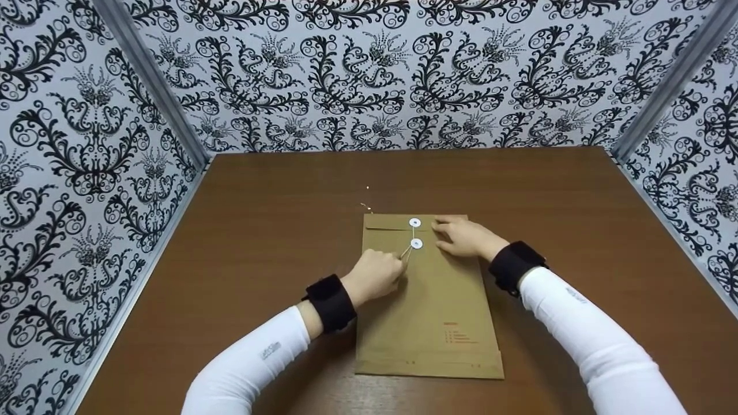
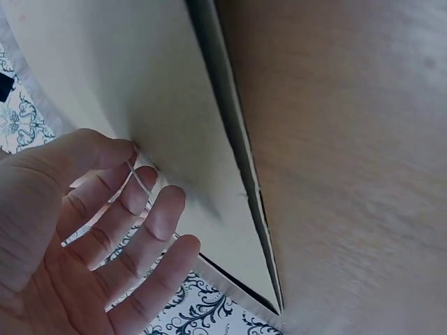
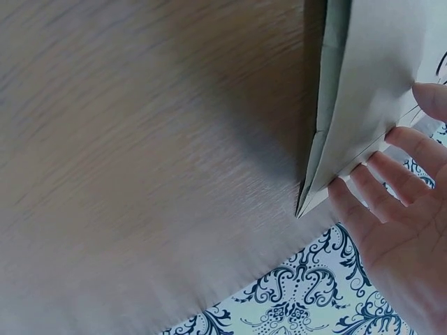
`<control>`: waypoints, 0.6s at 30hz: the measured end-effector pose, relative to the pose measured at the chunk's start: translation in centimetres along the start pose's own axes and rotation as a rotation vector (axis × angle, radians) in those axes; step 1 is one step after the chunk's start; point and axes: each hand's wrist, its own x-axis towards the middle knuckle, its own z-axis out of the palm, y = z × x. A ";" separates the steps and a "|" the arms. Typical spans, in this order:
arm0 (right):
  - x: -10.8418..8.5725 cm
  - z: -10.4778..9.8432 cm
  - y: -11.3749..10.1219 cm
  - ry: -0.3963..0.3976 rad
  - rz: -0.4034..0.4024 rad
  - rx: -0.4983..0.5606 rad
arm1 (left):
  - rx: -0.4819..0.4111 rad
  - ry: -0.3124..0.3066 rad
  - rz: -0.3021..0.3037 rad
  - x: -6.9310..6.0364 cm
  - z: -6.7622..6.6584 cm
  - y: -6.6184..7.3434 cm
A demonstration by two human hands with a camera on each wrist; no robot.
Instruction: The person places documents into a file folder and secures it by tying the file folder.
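A brown string-tie envelope [image 1: 432,300] lies flat on the table, its flap [image 1: 389,222] at the far end. Two white button discs sit one above the other: the upper disc [image 1: 414,222] on the flap, the lower disc [image 1: 416,244] on the body. A thin string [image 2: 142,180] runs between the discs and down to my left hand [image 1: 377,275], which pinches it between thumb and index finger just below the lower disc. My right hand [image 1: 464,236] rests on the envelope's upper right part, fingers extended over the flap edge, as the right wrist view also shows.
The brown wooden table [image 1: 259,230] reaches back to patterned wall panels [image 1: 369,75] on three sides. Small light bits [image 1: 367,206] lie just beyond the envelope's top left corner. Red print [image 1: 458,334] marks its lower right.
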 end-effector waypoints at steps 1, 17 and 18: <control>0.0 0.0 0.0 0.002 -0.002 0.000 | -0.001 0.002 0.004 -0.1 -0.1 0.1; 0.1 0.2 0.1 0.008 -0.030 -0.020 | -0.025 0.072 0.118 -1.2 -0.7 3.3; 0.1 0.2 0.1 0.008 -0.030 -0.021 | -0.019 0.073 0.119 -1.2 -0.7 3.5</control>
